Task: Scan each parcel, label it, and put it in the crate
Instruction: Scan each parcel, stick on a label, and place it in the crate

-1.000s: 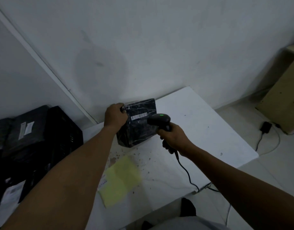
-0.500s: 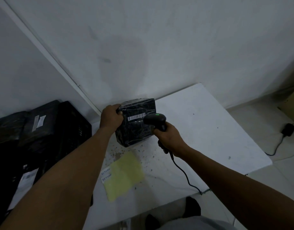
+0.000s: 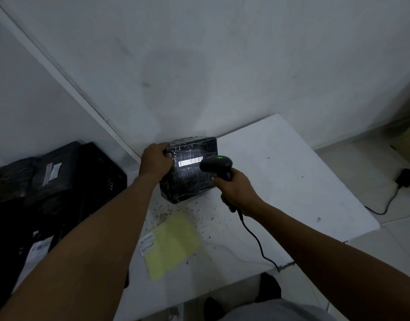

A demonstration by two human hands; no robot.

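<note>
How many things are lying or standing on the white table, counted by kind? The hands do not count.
Black wrapped parcel: 1, held by the left hand
Barcode scanner: 1, in the right hand, held above the table
Yellow sheet: 1
White RETURN labels: 2
Total: 5

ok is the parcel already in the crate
No, the parcel stands on the table, steadied by the left hand.

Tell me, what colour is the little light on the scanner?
Green; the light glows on top of the scanner, in the head view.
</note>
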